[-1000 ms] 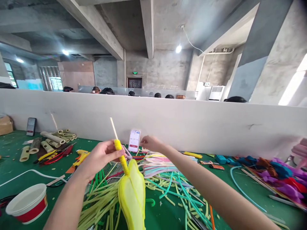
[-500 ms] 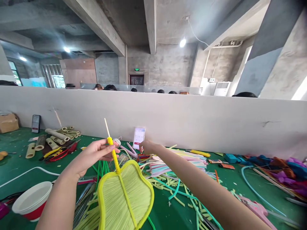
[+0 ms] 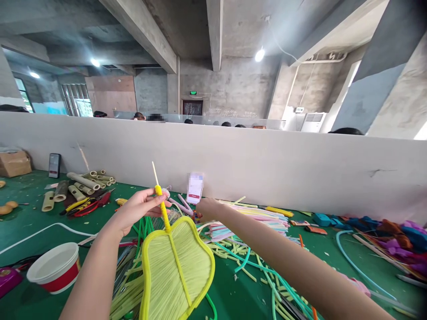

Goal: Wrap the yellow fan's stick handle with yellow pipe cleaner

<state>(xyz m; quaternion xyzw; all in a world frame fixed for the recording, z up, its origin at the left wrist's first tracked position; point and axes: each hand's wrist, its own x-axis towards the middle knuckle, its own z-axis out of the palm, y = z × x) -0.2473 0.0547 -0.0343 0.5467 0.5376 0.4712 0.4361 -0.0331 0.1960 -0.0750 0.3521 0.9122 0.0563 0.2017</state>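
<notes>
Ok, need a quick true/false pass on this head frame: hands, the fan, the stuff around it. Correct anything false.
1. The left hand holds the yellow handle of the fan. True.
2. The right hand is inside the tub. False: it is near the phone's lower edge in the view; the tub is by the left forearm.
3. A bare stick pokes out beyond the handle. True.
4. The fan's rim is red. False: it is yellow.
5. The bamboo tubes lie on the left side of the table. True.
</notes>
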